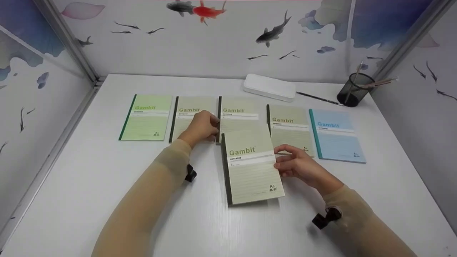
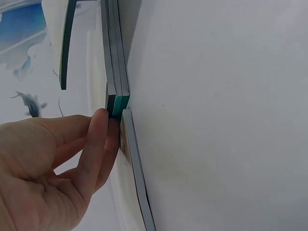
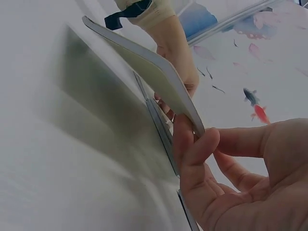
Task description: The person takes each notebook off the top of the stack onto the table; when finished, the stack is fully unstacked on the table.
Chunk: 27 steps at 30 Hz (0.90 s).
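My right hand (image 1: pixel 298 166) pinches a beige Gambit notebook (image 1: pixel 253 178) by its right edge. The notebook is raised and tilted over the table, and its underside (image 3: pixel 154 79) faces the right wrist camera. My left hand (image 1: pixel 201 126) has its fingertips at the dark spine of another beige notebook (image 1: pixel 239 123). In the left wrist view that notebook tops a small stack (image 2: pixel 115 62), with a green spine (image 2: pixel 118 106) below the top one, and the left fingertips touch the spine end. A beige notebook (image 1: pixel 175 125) lies beside the left hand, partly covered by it.
A green notebook (image 1: pixel 148 123) lies at the left of the row. To the right are another beige notebook (image 1: pixel 289 132) and a blue one (image 1: pixel 337 137). Behind stand a white case (image 1: pixel 269 87), a dark pencil (image 1: pixel 317 98) and a black mesh pen cup (image 1: pixel 351 98).
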### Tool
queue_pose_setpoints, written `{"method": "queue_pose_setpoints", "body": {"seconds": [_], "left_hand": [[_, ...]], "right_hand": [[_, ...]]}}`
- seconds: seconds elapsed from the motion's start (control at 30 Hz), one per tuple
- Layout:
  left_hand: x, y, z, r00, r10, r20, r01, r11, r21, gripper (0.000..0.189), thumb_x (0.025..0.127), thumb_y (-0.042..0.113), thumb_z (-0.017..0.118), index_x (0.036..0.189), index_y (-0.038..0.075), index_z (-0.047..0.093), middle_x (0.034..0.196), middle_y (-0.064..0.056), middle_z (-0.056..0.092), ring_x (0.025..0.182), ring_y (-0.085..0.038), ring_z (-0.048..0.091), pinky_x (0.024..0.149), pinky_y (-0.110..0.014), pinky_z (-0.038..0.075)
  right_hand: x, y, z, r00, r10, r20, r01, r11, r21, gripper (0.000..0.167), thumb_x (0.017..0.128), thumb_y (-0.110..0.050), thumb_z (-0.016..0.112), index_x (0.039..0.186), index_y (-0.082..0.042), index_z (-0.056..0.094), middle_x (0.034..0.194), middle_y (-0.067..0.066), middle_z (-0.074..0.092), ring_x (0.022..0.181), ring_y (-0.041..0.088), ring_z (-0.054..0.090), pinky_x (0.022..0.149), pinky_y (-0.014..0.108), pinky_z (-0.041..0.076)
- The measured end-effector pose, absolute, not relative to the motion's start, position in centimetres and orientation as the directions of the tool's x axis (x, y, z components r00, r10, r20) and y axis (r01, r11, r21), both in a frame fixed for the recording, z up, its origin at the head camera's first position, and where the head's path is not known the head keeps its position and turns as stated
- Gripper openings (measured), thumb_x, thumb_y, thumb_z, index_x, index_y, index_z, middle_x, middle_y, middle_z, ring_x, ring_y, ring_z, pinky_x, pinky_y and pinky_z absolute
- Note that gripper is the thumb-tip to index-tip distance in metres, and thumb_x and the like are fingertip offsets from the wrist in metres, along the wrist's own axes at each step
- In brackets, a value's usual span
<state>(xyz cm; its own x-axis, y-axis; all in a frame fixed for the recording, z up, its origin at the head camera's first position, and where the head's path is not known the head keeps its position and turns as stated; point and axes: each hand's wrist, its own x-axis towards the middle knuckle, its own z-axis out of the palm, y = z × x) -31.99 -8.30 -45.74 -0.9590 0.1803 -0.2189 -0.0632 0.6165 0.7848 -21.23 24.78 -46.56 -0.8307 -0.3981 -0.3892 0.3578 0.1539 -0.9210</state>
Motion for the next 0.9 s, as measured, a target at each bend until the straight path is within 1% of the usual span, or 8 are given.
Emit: {"method": "queue_pose_setpoints", "body": {"seconds": [0.07, 0.23, 0.4, 0.53, 0.7, 0.83, 0.9], "left_hand": [[-32.0, -8.3, -45.6, -0.959, 0.182, -0.219, -0.058, 0.627, 0.777, 0.044, 0.091, -0.006, 0.068, 0.135, -0.005, 0.064, 0.119, -0.017, 0.069, 0.090, -0.019, 0.068, 0.074, -0.029, 0.063], [-32.0, -8.3, -45.7, -0.958, 0.182, -0.221, -0.058, 0.633, 0.772, 0.043, 0.091, -0.005, 0.068, 0.134, -0.005, 0.065, 0.117, -0.017, 0.069, 0.091, -0.020, 0.068, 0.074, -0.029, 0.063], [-32.2, -8.3, -45.8, -0.960, 0.183, -0.210, -0.045, 0.642, 0.766, 0.043, 0.090, -0.005, 0.069, 0.132, -0.005, 0.066, 0.116, -0.017, 0.069, 0.092, -0.020, 0.066, 0.071, -0.027, 0.062], [-32.2, -8.3, -45.8, -0.961, 0.186, -0.205, -0.038, 0.646, 0.762, 0.044, 0.090, -0.005, 0.070, 0.133, -0.005, 0.065, 0.118, -0.017, 0.069, 0.095, -0.021, 0.065, 0.070, -0.025, 0.061], [-32.1, -8.3, -45.6, -0.956, 0.180, -0.231, -0.062, 0.645, 0.762, 0.045, 0.091, -0.005, 0.069, 0.136, -0.004, 0.063, 0.119, -0.017, 0.068, 0.095, -0.021, 0.065, 0.071, -0.025, 0.061], [-32.1, -8.2, -45.6, -0.957, 0.179, -0.230, -0.061, 0.650, 0.758, 0.044, 0.091, -0.005, 0.068, 0.135, -0.003, 0.064, 0.118, -0.016, 0.068, 0.095, -0.021, 0.065, 0.069, -0.024, 0.059], [-32.1, -8.2, -45.6, -0.957, 0.179, -0.229, -0.060, 0.649, 0.758, 0.044, 0.092, -0.004, 0.068, 0.135, -0.003, 0.064, 0.118, -0.016, 0.067, 0.094, -0.020, 0.064, 0.069, -0.024, 0.059]], "right_hand": [[-21.0, 24.8, -46.6, -0.808, -0.435, -0.397, 0.363, 0.164, -0.917, 0.040, 0.093, -0.005, 0.071, 0.127, -0.010, 0.050, 0.102, 0.006, 0.074, 0.076, 0.015, 0.065, 0.065, 0.027, 0.054], [-20.2, 24.8, -46.9, -0.765, -0.496, -0.411, 0.370, 0.183, -0.911, 0.038, 0.094, -0.004, 0.070, 0.125, -0.010, 0.049, 0.101, 0.006, 0.073, 0.076, 0.015, 0.064, 0.064, 0.026, 0.055], [-19.6, 25.0, -47.4, -0.743, -0.527, -0.413, 0.370, 0.190, -0.909, 0.038, 0.093, -0.003, 0.070, 0.124, -0.010, 0.049, 0.102, 0.006, 0.073, 0.079, 0.016, 0.066, 0.065, 0.025, 0.055], [-19.2, 25.1, -47.8, -0.729, -0.533, -0.430, 0.388, 0.196, -0.901, 0.038, 0.093, -0.002, 0.070, 0.123, -0.010, 0.049, 0.098, 0.005, 0.072, 0.077, 0.016, 0.065, 0.065, 0.025, 0.056], [-19.0, 25.1, -48.1, -0.728, -0.520, -0.447, 0.396, 0.213, -0.893, 0.037, 0.092, -0.001, 0.070, 0.120, -0.009, 0.048, 0.099, 0.005, 0.073, 0.079, 0.017, 0.066, 0.066, 0.025, 0.057], [-18.8, 24.8, -48.1, -0.747, -0.483, -0.457, 0.377, 0.258, -0.890, 0.039, 0.091, -0.005, 0.073, 0.121, -0.006, 0.049, 0.100, 0.007, 0.074, 0.078, 0.018, 0.067, 0.066, 0.025, 0.058], [-18.8, 24.5, -48.1, -0.762, -0.456, -0.460, 0.361, 0.291, -0.886, 0.041, 0.090, -0.007, 0.074, 0.122, -0.004, 0.049, 0.096, 0.008, 0.074, 0.074, 0.017, 0.067, 0.066, 0.026, 0.058]]}}
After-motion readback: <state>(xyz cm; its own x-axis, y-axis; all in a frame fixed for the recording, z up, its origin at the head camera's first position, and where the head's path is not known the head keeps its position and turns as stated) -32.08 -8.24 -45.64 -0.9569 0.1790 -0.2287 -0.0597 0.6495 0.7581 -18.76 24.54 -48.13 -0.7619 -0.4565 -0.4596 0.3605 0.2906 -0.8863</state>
